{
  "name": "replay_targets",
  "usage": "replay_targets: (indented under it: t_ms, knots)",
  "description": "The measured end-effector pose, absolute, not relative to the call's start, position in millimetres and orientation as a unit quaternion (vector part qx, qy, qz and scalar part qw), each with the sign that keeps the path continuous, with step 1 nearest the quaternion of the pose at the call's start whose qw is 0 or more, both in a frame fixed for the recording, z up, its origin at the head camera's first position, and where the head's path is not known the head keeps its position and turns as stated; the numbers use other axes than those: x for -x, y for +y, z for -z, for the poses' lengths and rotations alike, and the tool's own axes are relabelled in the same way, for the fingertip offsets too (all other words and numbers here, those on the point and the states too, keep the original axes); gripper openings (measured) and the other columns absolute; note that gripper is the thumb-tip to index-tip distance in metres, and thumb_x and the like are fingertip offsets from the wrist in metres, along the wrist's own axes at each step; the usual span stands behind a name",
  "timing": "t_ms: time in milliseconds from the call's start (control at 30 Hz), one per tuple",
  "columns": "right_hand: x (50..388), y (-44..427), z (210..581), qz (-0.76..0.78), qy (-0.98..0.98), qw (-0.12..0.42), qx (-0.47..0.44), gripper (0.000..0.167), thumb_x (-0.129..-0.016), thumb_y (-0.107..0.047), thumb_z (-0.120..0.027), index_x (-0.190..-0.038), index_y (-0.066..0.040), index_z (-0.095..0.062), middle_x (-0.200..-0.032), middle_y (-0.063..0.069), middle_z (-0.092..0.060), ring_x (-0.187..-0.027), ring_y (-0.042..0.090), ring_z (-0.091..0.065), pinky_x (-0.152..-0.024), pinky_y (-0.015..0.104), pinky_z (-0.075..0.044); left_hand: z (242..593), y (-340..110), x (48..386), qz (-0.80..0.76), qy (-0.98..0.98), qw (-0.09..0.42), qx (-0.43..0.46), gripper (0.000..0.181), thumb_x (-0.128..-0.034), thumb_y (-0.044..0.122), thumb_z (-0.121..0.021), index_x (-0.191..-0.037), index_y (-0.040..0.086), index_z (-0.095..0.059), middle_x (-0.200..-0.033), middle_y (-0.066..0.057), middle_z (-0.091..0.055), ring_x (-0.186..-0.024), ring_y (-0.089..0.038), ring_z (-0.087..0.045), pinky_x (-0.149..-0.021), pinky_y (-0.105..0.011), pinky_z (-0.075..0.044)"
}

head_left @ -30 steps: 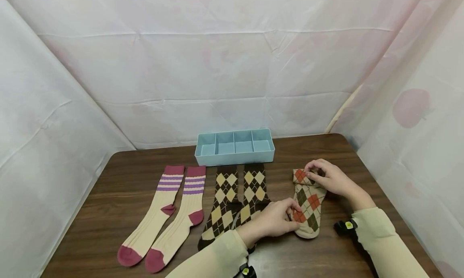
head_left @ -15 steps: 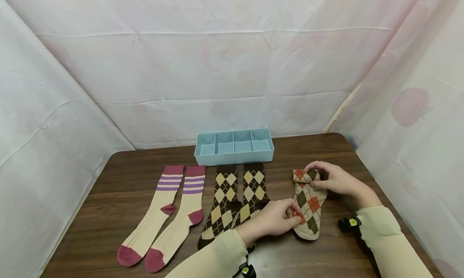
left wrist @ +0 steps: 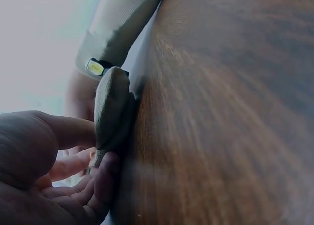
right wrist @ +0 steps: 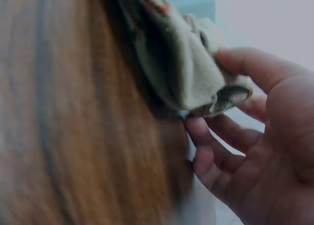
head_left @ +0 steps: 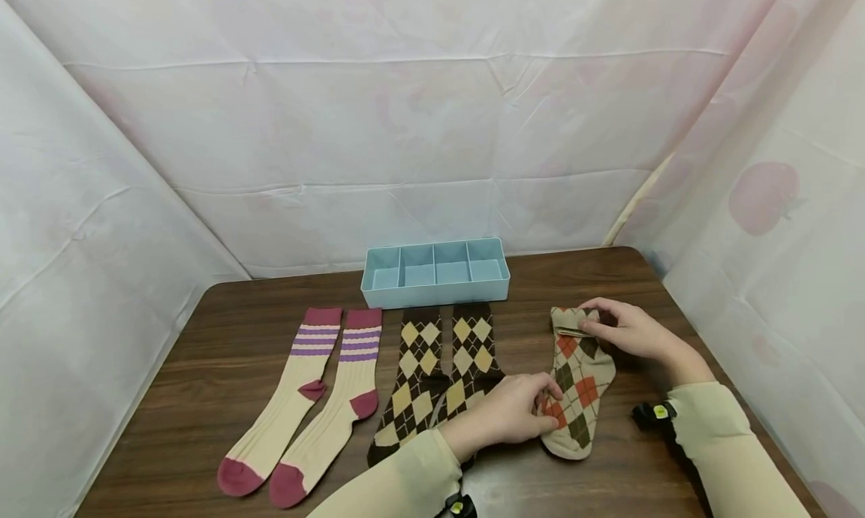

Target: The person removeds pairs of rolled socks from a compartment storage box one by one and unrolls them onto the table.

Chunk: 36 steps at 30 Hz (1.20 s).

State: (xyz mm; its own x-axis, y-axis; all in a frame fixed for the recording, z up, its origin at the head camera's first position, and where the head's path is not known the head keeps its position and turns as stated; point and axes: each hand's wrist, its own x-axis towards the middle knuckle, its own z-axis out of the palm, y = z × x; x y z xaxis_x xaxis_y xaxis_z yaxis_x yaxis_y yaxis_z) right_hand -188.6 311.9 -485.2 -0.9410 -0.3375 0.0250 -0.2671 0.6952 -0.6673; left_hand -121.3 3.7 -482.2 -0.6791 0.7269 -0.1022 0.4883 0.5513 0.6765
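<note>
A beige argyle sock [head_left: 580, 386] with orange and green diamonds lies on the right of the table, its cuff end folded over at the top. It looks thick, perhaps a stacked pair, though I cannot tell. My left hand [head_left: 519, 408] pinches its left edge near the toe; in the left wrist view the thumb lies on one side of the fabric and the fingers on the other. At the folded cuff, my right hand [head_left: 631, 330] pinches the right corner. The right wrist view shows the cuff's fabric [right wrist: 196, 73] between thumb and fingertips.
Two brown-and-yellow argyle socks [head_left: 422, 360] lie left of the beige one, partly under my left forearm. Farther left are two cream socks [head_left: 338, 405] with maroon toes and purple stripes. A blue divided box [head_left: 435, 293] stands at the table's back edge.
The cuff's fold has changed from showing orange and green diamonds to a plain beige band. The sock's toe has shifted slightly toward me. My right hand has moved slightly right; my left hand is nearly still.
</note>
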Motion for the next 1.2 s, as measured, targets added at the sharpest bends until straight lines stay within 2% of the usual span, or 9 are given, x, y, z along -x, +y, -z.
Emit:
replay_targets:
  t_ms: [200,300,400,500,567,800,933,1033,1200]
  knots:
    - [192.0,310.8,491.3,0.347,0.918,-0.017,0.193,0.03,-0.109,-0.013,-0.069,-0.137,-0.005,-0.06,-0.123,0.015,-0.068,-0.101,0.027,-0.069,-0.078,0.037,-0.055,481.2,3.5,121.2,-0.298,0.865,0.182,-0.362,0.029,-0.0966,0.023,-0.084,-0.123,0.021,-0.072,-0.086,0.016,-0.058,-0.069,0.002,-0.053,-0.066,-0.016,-0.046]
    - [193.5,310.7,490.9,0.35,0.914,-0.024,0.202,0.028,-0.107,-0.012,-0.072,-0.133,-0.007,-0.064,-0.121,0.013,-0.067,-0.096,0.022,-0.066,-0.076,0.034,-0.053,480.8,2.7,121.7,-0.296,0.865,0.18,-0.363,0.029,-0.0966,0.024,-0.084,-0.123,0.021,-0.072,-0.087,0.016,-0.058,-0.07,0.002,-0.053,-0.067,-0.016,-0.045]
    - [193.3,313.0,489.4,0.362,0.91,0.002,0.201,0.039,-0.102,-0.018,-0.08,-0.137,-0.009,-0.066,-0.115,0.008,-0.064,-0.088,0.02,-0.059,-0.071,0.031,-0.049,480.5,2.1,122.2,-0.295,0.866,0.179,-0.361,0.029,-0.0961,0.024,-0.085,-0.123,0.021,-0.073,-0.088,0.016,-0.058,-0.073,0.002,-0.052,-0.068,-0.016,-0.045]
    - [193.4,317.0,489.8,0.369,0.906,0.023,0.206,0.056,-0.095,-0.02,-0.088,-0.144,-0.009,-0.063,-0.119,0.007,-0.064,-0.093,0.022,-0.06,-0.071,0.03,-0.05,480.4,2.0,122.3,-0.294,0.869,0.178,-0.357,0.029,-0.0954,0.025,-0.085,-0.122,0.021,-0.074,-0.089,0.016,-0.057,-0.076,0.001,-0.051,-0.069,-0.016,-0.045]
    - [193.8,319.8,491.2,0.37,0.905,0.031,0.21,0.061,-0.094,-0.019,-0.089,-0.147,-0.009,-0.061,-0.121,0.007,-0.065,-0.097,0.023,-0.062,-0.073,0.031,-0.051,480.5,2.3,121.7,-0.294,0.869,0.176,-0.357,0.029,-0.0951,0.026,-0.085,-0.122,0.022,-0.074,-0.089,0.015,-0.057,-0.079,0.002,-0.05,-0.07,-0.015,-0.044]
    - [191.1,325.0,488.9,0.341,0.919,0.01,0.197,0.042,-0.106,-0.017,-0.075,-0.145,-0.011,-0.062,-0.131,0.009,-0.069,-0.108,0.023,-0.067,-0.079,0.035,-0.055,479.8,5.6,118.6,-0.298,0.866,0.177,-0.362,0.032,-0.0942,0.025,-0.086,-0.123,0.02,-0.074,-0.091,0.015,-0.056,-0.08,0.003,-0.048,-0.071,-0.014,-0.044]
    - [195.7,323.2,484.0,0.32,0.933,0.023,0.166,0.031,-0.114,-0.026,-0.063,-0.14,-0.01,-0.064,-0.116,0.007,-0.072,-0.092,0.02,-0.067,-0.075,0.038,-0.054,480.9,6.5,116.4,-0.29,0.865,0.181,-0.367,0.034,-0.0939,0.028,-0.087,-0.125,0.021,-0.074,-0.091,0.015,-0.055,-0.079,0.003,-0.049,-0.07,-0.014,-0.044]
    - [206.9,321.2,478.3,0.294,0.944,0.044,0.144,0.028,-0.116,-0.034,-0.057,-0.126,-0.009,-0.066,-0.1,0.003,-0.07,-0.08,0.018,-0.063,-0.072,0.04,-0.05,481.3,5.7,115.0,-0.279,0.866,0.178,-0.375,0.036,-0.0935,0.03,-0.088,-0.126,0.023,-0.074,-0.092,0.016,-0.055,-0.081,0.003,-0.049,-0.071,-0.014,-0.043]
    - [225.7,323.2,467.4,0.278,0.948,0.074,0.134,0.031,-0.116,-0.037,-0.058,-0.116,-0.008,-0.068,-0.095,0.0,-0.072,-0.081,0.017,-0.067,-0.072,0.042,-0.053,480.8,5.1,113.3,-0.256,0.863,0.166,-0.403,0.038,-0.0948,0.033,-0.087,-0.129,0.023,-0.073,-0.09,0.017,-0.056,-0.086,0.004,-0.05,-0.075,-0.014,-0.042]
